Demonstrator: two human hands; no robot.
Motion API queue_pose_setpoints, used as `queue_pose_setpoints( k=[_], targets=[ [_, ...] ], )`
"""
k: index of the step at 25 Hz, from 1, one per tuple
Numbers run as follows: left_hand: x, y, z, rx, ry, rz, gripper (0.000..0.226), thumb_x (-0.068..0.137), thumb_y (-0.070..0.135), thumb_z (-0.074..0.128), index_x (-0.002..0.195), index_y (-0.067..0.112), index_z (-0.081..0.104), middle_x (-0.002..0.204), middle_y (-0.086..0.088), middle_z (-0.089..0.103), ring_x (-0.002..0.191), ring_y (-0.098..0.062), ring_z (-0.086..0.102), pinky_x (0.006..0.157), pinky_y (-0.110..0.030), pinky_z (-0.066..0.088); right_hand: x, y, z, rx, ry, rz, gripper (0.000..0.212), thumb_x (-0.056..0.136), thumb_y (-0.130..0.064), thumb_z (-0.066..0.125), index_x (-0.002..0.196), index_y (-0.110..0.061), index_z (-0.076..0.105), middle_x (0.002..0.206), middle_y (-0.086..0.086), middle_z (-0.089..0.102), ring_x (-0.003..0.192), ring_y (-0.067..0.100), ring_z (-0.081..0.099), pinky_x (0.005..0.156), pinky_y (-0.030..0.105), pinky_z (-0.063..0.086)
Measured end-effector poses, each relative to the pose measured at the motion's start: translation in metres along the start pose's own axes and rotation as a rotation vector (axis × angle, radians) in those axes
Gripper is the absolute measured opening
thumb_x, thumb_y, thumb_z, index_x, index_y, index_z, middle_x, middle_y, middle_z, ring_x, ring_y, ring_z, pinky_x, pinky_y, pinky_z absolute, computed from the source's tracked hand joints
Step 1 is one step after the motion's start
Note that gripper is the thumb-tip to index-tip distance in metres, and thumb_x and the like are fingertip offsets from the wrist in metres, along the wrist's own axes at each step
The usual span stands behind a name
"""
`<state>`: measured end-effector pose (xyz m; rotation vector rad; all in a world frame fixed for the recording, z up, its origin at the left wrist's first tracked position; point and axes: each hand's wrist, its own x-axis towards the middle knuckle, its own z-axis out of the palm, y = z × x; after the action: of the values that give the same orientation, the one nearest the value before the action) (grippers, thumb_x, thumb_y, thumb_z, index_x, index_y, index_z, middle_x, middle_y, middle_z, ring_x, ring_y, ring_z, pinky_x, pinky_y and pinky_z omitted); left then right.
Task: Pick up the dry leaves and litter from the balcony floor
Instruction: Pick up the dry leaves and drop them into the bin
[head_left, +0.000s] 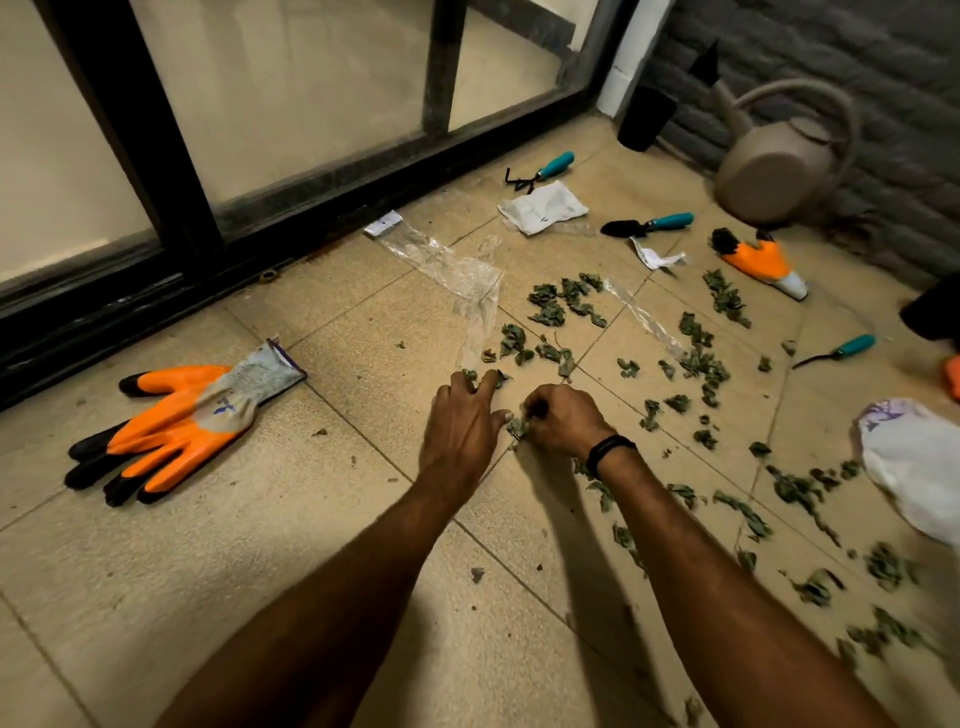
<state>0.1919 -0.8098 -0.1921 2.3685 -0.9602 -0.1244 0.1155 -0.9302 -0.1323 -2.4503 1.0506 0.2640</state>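
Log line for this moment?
left hand: open, touching floor | right hand: pinching dry leaves | scattered leaves: many | gloves: lying aside

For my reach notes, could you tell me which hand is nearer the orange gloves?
Left. The left hand lies right of the orange gloves, bare tile between; the right hand sits farther right, holding dry leaves.

Head-worn view, angled down, near floor (156, 597)
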Motion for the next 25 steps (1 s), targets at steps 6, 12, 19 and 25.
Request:
queue_pose_setpoints(
  k=[6, 12, 19, 25],
  targets=[
    [0.0, -0.005, -0.01, -0.11, 0.031, -0.062, 0.011, 0.1, 0.013, 0.05, 0.102, 0.008, 0.06, 0.102, -0.014, 0.056, 0.084, -0.023, 0.055, 0.07, -0.034, 0.05, -0.011, -0.017, 0.03, -0.026, 0.158, -0.141, 0.018, 0.086, -0.016, 0.07, 0.104, -0.016, 0.068, 0.101, 0.006, 0.057, 0.094, 0.024, 0.058, 0.071, 0.014, 0.042],
    [-0.004, -0.036, -0.023, -0.215, 0.107, -0.234, 0.017, 0.099, 0.024, 0.051, 0.095, 0.018, 0.067, 0.092, -0.003, 0.065, 0.077, -0.017, 0.059, 0.067, -0.036, 0.052, 0.015, -0.035, 0.014, 0.258, 0.302, 0.068, 0.011, 0.084, -0.011, 0.065, 0.094, -0.013, 0.07, 0.093, 0.006, 0.07, 0.094, 0.025, 0.065, 0.076, 0.025, 0.049],
    [-0.01, -0.048, -0.035, -0.23, 0.135, -0.304, 0.012, 0.097, 0.018, 0.055, 0.099, 0.017, 0.067, 0.1, -0.004, 0.06, 0.081, -0.017, 0.058, 0.072, -0.036, 0.052, 0.036, -0.055, 0.023, 0.193, 0.134, 0.067, 0.037, 0.082, -0.03, 0.07, 0.115, -0.013, 0.065, 0.121, 0.011, 0.063, 0.105, 0.026, 0.06, 0.087, 0.028, 0.049],
    [-0.016, -0.04, -0.029, -0.041, 0.082, -0.184, 0.02, 0.093, 0.004, 0.051, 0.103, 0.01, 0.068, 0.1, -0.013, 0.059, 0.088, -0.025, 0.056, 0.073, -0.034, 0.046, 0.037, -0.067, 0.042, 0.102, 0.294, 0.009, 0.024, 0.09, -0.026, 0.06, 0.107, -0.009, 0.066, 0.119, 0.016, 0.052, 0.102, 0.033, 0.057, 0.079, 0.025, 0.039]
  ],
)
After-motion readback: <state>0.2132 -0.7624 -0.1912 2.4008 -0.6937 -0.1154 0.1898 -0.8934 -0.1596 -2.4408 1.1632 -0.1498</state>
